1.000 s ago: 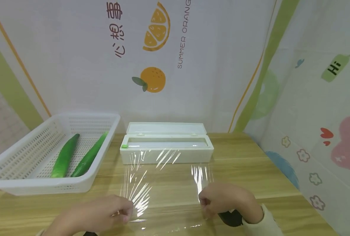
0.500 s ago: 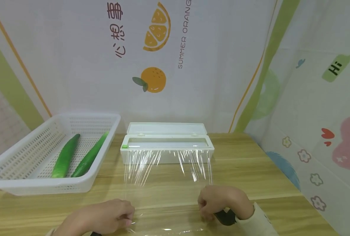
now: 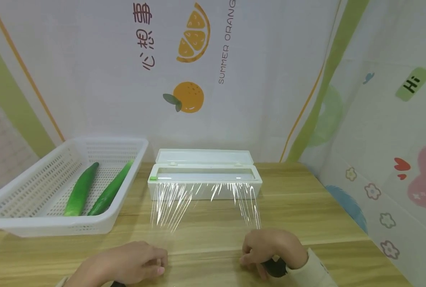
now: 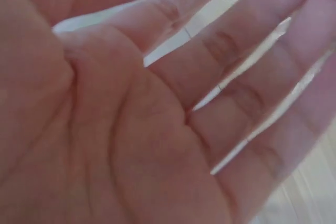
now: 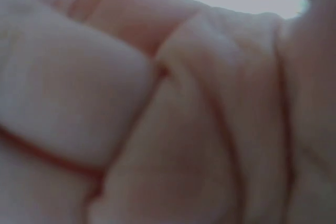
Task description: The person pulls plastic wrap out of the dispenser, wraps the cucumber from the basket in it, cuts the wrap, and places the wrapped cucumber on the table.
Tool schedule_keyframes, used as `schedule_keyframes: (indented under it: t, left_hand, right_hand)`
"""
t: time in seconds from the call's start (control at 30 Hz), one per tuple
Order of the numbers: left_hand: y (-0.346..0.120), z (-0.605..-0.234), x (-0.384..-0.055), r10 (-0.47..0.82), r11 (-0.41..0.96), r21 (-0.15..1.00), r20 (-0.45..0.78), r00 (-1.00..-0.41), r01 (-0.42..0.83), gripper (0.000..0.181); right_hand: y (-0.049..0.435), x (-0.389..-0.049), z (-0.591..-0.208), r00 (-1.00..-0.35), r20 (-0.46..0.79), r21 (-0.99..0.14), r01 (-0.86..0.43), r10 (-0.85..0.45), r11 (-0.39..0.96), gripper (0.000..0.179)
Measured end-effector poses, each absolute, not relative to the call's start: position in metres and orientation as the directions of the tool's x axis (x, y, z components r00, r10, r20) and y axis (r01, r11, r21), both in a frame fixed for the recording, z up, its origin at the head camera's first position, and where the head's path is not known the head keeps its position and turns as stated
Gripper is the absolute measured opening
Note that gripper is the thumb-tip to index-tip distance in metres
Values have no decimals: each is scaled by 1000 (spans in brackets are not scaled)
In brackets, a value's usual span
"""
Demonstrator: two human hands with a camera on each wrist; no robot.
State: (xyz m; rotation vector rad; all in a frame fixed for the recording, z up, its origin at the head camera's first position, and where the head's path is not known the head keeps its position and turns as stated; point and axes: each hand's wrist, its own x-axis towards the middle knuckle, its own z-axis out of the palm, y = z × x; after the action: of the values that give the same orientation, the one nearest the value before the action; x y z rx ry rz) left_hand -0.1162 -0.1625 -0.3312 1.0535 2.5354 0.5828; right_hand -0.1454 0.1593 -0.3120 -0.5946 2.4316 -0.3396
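Clear plastic wrap [image 3: 173, 219] stretches toward me from a white wrap dispenser box [image 3: 206, 190], its lid raised. Bright streaks run down it near the box; its front edge is hard to make out. At the sheet's left front corner lies my left hand [image 3: 130, 261], fingers fairly straight and slightly spread in the left wrist view. My right hand [image 3: 270, 247] is at the right front corner with bent fingers and appears to pinch the wrap, though the hand hides the contact. In the right wrist view, the thumb side folds over the palm [image 5: 173, 145].
To the left stands a white perforated basket [image 3: 51, 225] holding two cucumbers, one at the left [image 3: 81, 189] and one at the right [image 3: 111, 189]. A small green slider [image 3: 153, 178] sits on the box's left end. A printed cloth [image 3: 101, 99] hangs behind the wooden table [image 3: 306, 207].
The wrap's streaks have gathered near the box, and its front edge has faded from sight. Left thumb and fingers look looser. Both hands shifted slightly; box and basket stayed put.
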Motion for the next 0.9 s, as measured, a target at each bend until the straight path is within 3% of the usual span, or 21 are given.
schedule_keyframes:
  t: [0.17, 0.33, 0.53, 0.67, 0.9]
  left_hand:
    - [-165, -329, -114, 711, 665, 483, -174, -681, 570, 13]
    - [-172, -325, -113, 670, 682, 558, -219, -709, 472, 15]
    - [-172, -322, -123, 619, 671, 528, -11, -785, 521, 12]
    - [-168, -324, -129, 570, 707, 485, 41, -820, 516, 6]
    - [-164, -334, -128, 615, 715, 430, -10, -789, 551, 11]
  right_hand:
    - [159, -145, -311, -715, -512, -374, -312, -475, 873, 31]
    - [163, -149, -307, -708, -474, -415, -345, -523, 842, 28]
    - [180, -166, -302, -759, -323, -530, -351, -566, 772, 16]
    - [190, -177, -301, -808, -219, -490, -394, -547, 778, 11]
    - [191, -178, -304, -770, -277, -470, -413, -575, 780, 21]
